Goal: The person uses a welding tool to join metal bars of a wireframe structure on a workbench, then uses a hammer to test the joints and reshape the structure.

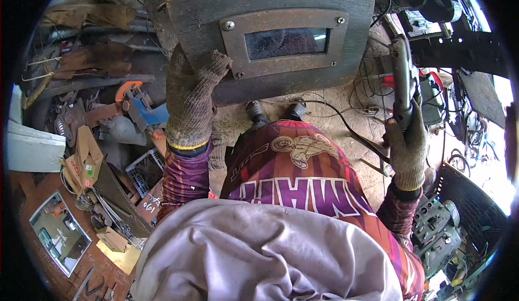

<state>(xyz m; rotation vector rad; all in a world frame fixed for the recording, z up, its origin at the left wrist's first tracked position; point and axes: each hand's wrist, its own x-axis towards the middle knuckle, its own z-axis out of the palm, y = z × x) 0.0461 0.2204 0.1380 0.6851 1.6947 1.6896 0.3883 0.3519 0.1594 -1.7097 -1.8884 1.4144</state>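
My gloved left hand (192, 101) grips the lower left edge of a dark, worn welding shield (200, 17). Its thumb lies on the front beside the bolted metal frame, and the other fingers are hidden. A dusty dark glass window (286, 42) sits in that frame. To the right, my gloved right hand (406, 144) is closed round a grey metal electrode holder (401, 77), which points away from me. A black cable (354, 133) runs from near that hand across the floor. The holder's jaws cannot be made out clearly.
At left are a blue and orange tool (145, 109), a cardboard box (84, 163), a black crate (146, 168) and a framed mirror (59, 233). A grey machine (438, 231) stands at lower right. Loose cables cross the floor (330, 117) by my feet.
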